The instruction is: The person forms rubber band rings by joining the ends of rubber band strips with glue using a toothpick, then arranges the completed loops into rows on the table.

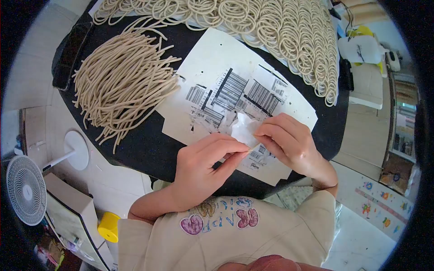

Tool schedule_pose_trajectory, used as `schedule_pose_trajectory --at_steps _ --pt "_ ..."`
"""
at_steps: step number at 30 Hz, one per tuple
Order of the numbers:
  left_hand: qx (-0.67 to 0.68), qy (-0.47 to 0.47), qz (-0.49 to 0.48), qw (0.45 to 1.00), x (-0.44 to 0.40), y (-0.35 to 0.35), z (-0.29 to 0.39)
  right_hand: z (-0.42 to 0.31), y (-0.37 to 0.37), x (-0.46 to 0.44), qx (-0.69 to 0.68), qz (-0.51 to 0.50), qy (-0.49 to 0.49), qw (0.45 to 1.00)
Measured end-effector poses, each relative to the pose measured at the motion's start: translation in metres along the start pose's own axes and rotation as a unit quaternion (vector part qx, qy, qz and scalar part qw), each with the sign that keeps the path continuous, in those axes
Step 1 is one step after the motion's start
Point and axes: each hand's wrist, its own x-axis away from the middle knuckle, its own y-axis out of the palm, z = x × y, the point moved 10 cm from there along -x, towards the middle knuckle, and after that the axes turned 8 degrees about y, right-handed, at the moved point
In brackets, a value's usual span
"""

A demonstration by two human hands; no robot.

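My left hand is closed in a pinch, thumb against forefinger, over the near part of a flat pale board printed with barcodes. Close beside it, my right hand is also pinched, its fingertips almost meeting the left ones. A small pale bit shows between the two sets of fingertips, too small to name. Just beyond them a crumpled white piece of paper or tissue lies on the board, partly behind the right fingers. Left of the board spreads a heap of long beige cord-like strands.
Overlapping rows of beige rings cover a white sheet along the far side of the black table. A dark phone-like object lies at the left edge. On the floor at left are a white fan and a yellow container.
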Motion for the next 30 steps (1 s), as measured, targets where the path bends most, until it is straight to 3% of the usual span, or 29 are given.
schedule_pose_trajectory --at_steps 9,14,18,21,24,30 --pt "0.017 -0.034 -0.01 0.999 0.001 -0.001 -0.002 -0.004 0.001 -0.001 0.022 0.0 -0.004 1.0" --pt "0.07 -0.042 0.021 0.996 0.001 -0.005 -0.003 0.008 -0.011 -0.002 -0.108 0.0 0.071 0.992" --pt "0.181 -0.103 0.037 0.977 0.003 -0.003 -0.011 0.014 -0.012 0.001 -0.261 -0.01 0.102 0.96" --pt "0.232 -0.131 0.036 0.963 0.004 0.0 -0.014 0.019 0.006 0.005 -0.481 -0.034 0.188 0.855" --pt "0.275 -0.156 0.041 0.948 0.008 0.005 -0.02 0.016 0.013 0.008 -0.548 -0.03 0.213 0.808" --pt "0.288 -0.17 0.043 0.942 0.008 0.005 -0.022 0.014 0.014 0.012 -0.55 -0.014 0.202 0.81"
